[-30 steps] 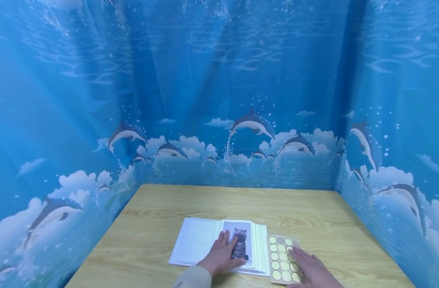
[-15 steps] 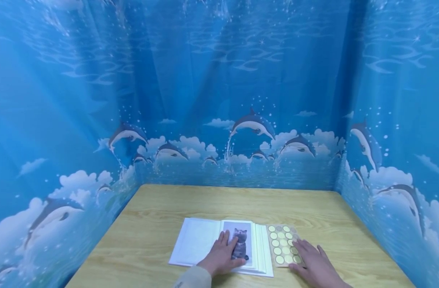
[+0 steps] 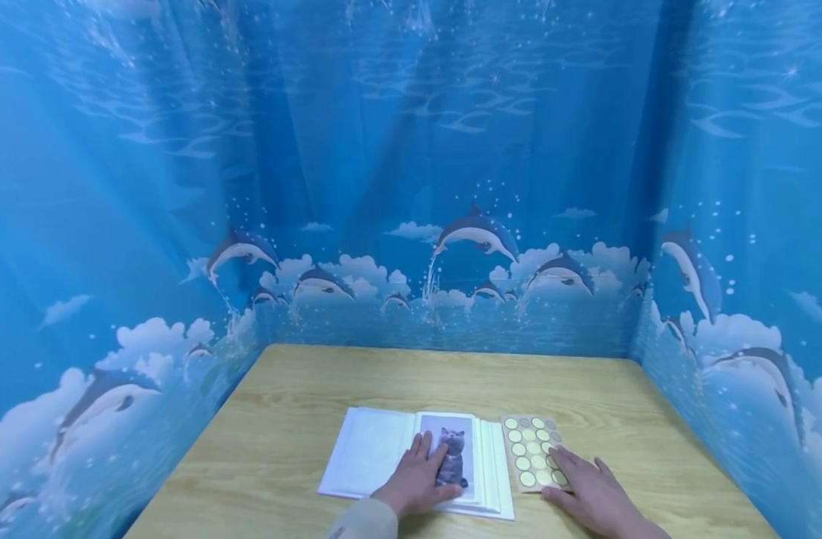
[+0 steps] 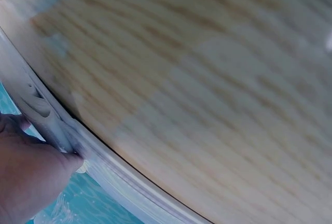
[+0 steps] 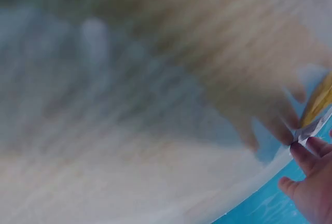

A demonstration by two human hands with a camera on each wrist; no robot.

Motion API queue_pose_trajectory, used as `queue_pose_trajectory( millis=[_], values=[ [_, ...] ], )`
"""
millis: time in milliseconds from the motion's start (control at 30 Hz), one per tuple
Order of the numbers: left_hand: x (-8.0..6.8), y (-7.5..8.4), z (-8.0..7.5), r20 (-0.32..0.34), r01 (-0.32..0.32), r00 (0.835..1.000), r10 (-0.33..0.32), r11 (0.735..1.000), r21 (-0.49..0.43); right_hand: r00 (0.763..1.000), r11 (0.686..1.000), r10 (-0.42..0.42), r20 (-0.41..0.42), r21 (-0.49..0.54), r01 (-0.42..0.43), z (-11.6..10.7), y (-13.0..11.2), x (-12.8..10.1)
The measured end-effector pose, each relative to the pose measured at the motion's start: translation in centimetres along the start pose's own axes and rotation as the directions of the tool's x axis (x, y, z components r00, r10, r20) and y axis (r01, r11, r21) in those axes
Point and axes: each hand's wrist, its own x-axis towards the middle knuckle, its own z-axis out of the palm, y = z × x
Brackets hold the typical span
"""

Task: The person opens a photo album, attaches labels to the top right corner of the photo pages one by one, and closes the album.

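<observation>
Open album [image 3: 373, 457] pinned flat on desk [image 3: 303, 419] by left hand [image 3: 416, 485], grip open; sticker sheet [image 3: 531, 453] pressed by right hand [image 3: 586, 494], fingers flat. Sheet is best kept steadied while one dot is peeled.

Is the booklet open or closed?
Open: the booklet lies spread flat, the left hand resting on its cat picture.
</observation>
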Motion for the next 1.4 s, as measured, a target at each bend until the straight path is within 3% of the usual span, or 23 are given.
queue_pose_trajectory(
  millis=[367,567,667,833,1000,1067,1167,1267,1400],
  values=[
    [0.1,0.0,0.2,0.009,0.004,1.0,-0.004,1.0,-0.001,1.0,1.0,-0.026,-0.007,-0.014,0.026,-0.2,0.4,0.6],
    [0.1,0.0,0.1,0.019,0.012,1.0,-0.012,1.0,-0.013,0.987,0.98,-0.149,-0.066,-0.14,0.138,0.0,0.5,0.9],
    [0.1,0.0,0.1,0.018,0.012,1.0,-0.011,1.0,-0.008,0.962,0.949,-0.241,-0.125,-0.24,0.206,0.1,0.4,1.2],
    [0.1,-0.1,0.2,0.017,0.012,1.0,-0.012,1.0,0.007,0.901,0.887,-0.368,-0.23,-0.377,0.267,0.1,0.3,1.9],
    [0.2,-0.2,0.3,0.013,0.015,1.0,-0.015,1.0,0.012,0.809,0.84,-0.48,-0.34,-0.444,0.311,0.0,0.5,2.5],
    [0.3,-0.1,0.2,0.01,0.013,1.0,-0.013,1.0,0.012,0.771,0.829,-0.511,-0.38,-0.455,0.325,0.0,0.5,2.7],
    [0.2,-0.1,0.1,0.009,0.011,1.0,-0.011,1.0,0.013,0.733,0.826,-0.528,-0.429,-0.461,0.325,0.1,0.5,3.0],
    [0.1,0.0,0.1,0.011,0.012,1.0,-0.012,1.0,0.016,0.717,0.829,-0.528,-0.455,-0.46,0.318,0.2,0.4,3.1],
    [0.2,0.0,0.1,0.015,0.014,1.0,-0.015,1.0,0.019,0.733,0.851,-0.494,-0.468,-0.434,0.296,0.3,0.2,3.2]
  ],
)
